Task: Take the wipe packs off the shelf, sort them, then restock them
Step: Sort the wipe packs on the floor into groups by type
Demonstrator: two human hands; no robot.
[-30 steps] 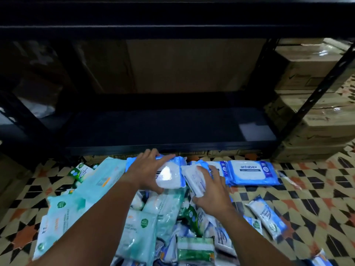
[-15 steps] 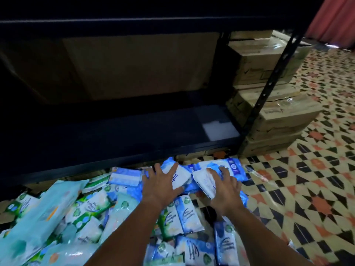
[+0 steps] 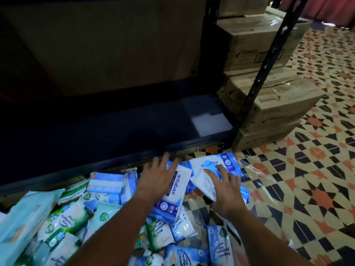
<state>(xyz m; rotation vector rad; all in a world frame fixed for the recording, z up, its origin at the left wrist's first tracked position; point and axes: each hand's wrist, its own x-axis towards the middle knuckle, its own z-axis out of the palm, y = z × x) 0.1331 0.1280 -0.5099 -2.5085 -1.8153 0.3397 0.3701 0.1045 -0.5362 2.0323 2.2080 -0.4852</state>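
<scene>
We are sorting: the wipe packs (image 3: pixel 80 221) lie heaped on the tiled floor (image 3: pixel 307 189) before the bare bottom shelf (image 3: pixel 134 127). Our left hand (image 3: pixel 156 177) lies spread and flat on a blue antabax pack (image 3: pixel 172 191); our right hand (image 3: pixel 222 187), fingers spread, presses a white pack (image 3: pixel 203 182) just beside it. Next, we judge, we should gather the blue packs into one pile.

Probably a shop stockroom: a black metal shelf (image 3: pixel 134 129), stacked cardboard boxes (image 3: pixel 269 87) beside it, and many retail wipe packs (image 3: pixel 173 191) heaped on a patterned tile floor (image 3: pixel 307 179).
</scene>
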